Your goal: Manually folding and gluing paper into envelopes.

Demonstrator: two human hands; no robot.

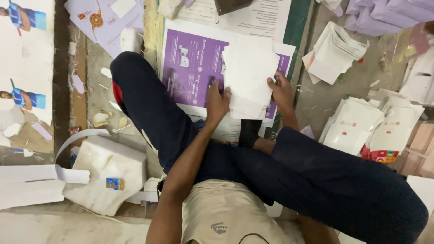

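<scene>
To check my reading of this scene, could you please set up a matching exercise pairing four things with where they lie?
Things:
1. white card stack
2. purple printed sheet
3. white block
4. lilac packets

Places:
A. top right corner
B. between the left hand and right hand
C. flat under the card stack
D. lower left, beside the bent knee

Pairs: 1-B, 2-C, 3-D, 4-A

My plain white card stack, purple sheet with white print beneath it, my navy trousers, my beige shirt, lilac packets, grey floor
</scene>
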